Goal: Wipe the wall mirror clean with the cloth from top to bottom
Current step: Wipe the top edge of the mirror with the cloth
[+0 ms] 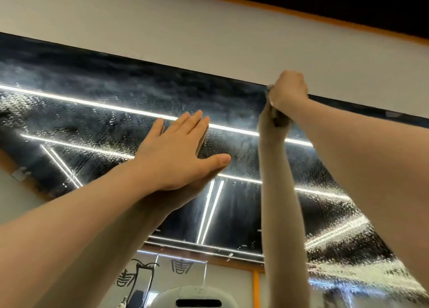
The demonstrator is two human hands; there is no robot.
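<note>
Cloth (277, 117) sat clenched in my right hand (287, 91) at the mirror (116, 103) top edge, glass stretching below; left hand (176, 154) lay flat, released.

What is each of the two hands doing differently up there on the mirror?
The left hand lies flat with its fingers straight on the wet glass, while the right hand is curled in a fist around the cloth. The left hand sits lower, in the droplet-covered area; the right hand is up at the top edge of the mirror. The left hand holds nothing; the right hand holds the cloth. Both reach up with bare forearms.
</note>
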